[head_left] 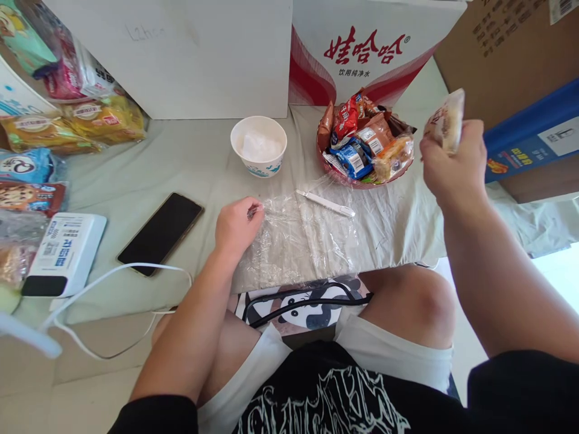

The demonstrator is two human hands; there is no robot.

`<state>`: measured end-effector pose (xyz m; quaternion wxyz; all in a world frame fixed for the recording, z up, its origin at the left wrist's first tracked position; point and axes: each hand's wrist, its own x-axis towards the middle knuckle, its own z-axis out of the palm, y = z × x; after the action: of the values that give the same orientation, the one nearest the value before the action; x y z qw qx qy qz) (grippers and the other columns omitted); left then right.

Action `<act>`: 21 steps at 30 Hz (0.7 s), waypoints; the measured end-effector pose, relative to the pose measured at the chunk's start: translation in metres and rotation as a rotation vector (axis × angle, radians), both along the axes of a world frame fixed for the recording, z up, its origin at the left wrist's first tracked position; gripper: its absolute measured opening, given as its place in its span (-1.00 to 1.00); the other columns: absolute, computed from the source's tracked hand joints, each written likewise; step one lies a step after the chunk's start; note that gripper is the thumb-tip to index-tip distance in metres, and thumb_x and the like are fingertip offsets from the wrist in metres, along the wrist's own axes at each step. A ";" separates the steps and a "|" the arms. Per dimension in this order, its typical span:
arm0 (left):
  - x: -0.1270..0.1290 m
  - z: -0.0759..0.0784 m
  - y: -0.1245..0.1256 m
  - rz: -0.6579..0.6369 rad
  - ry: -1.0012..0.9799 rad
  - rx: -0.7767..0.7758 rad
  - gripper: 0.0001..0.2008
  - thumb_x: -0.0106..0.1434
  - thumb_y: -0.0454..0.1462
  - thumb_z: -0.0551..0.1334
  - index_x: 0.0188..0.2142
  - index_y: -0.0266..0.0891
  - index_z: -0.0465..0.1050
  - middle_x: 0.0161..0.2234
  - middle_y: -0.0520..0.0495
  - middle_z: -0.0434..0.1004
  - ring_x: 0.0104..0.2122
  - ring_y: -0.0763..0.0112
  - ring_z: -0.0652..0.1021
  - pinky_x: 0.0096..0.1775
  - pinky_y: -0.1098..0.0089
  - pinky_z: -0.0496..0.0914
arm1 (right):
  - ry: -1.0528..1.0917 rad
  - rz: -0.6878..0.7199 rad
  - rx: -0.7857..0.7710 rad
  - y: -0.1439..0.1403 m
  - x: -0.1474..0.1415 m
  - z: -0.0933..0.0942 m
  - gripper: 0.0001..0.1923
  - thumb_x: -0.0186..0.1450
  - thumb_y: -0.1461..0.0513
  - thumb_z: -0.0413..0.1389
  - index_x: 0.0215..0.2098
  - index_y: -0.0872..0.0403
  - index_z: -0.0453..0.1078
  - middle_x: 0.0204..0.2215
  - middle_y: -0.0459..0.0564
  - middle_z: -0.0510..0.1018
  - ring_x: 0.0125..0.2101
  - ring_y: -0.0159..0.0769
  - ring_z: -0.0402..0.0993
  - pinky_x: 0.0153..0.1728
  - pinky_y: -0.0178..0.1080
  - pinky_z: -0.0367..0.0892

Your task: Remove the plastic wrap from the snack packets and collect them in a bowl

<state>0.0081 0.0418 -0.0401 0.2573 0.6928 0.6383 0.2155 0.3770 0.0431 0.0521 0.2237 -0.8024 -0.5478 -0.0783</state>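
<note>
Black shirt (312,386) at 6 o'clock. Your right hand (458,166), at 2, grips a snack packet (447,120); left hand (237,227), 9, curls on clear film (307,244). Likely holding step; next move needs light grip.

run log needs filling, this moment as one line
left hand: gripping clear plastic film | right hand: holding wrapped snack aloft | bowl: packaged snacks inside

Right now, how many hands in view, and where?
2: the left hand at the left edge of the clear plastic film; the right hand raised, holding a wrapped packet. No others visible.
</note>
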 end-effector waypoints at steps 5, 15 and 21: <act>0.001 0.001 -0.001 -0.006 0.006 0.015 -0.80 0.30 -0.20 0.19 -0.26 -0.17 0.61 -0.31 -0.09 0.71 -0.36 0.29 0.60 -0.24 0.32 0.39 | -0.019 0.132 -0.014 0.000 -0.013 0.021 -0.51 0.32 0.30 0.13 0.21 0.11 0.25 0.08 0.31 0.54 0.06 -0.08 0.52 0.04 -0.04 0.34; 0.001 0.000 0.001 -0.006 0.034 0.040 -0.80 0.29 -0.18 0.19 -0.31 -0.15 0.58 -0.37 -0.06 0.67 -0.40 0.32 0.55 -0.29 0.34 0.34 | -0.042 0.327 -0.536 0.055 -0.042 0.055 -0.37 0.46 0.01 0.16 0.43 0.01 0.31 0.35 0.29 0.29 0.36 0.08 0.24 0.24 0.08 0.19; 0.001 -0.003 0.002 -0.007 0.032 0.039 -0.80 0.28 -0.17 0.19 -0.32 -0.15 0.59 -0.36 -0.06 0.69 -0.40 0.32 0.56 -0.29 0.34 0.35 | -0.070 0.319 -0.387 0.061 -0.042 0.043 -0.58 0.40 0.22 0.19 0.21 -0.02 0.52 0.17 0.20 0.43 0.07 -0.16 0.44 0.07 -0.04 0.29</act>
<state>0.0092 0.0441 -0.0428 0.2342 0.7032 0.6357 0.2158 0.3346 0.1043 0.0950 0.0563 -0.7305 -0.6796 0.0367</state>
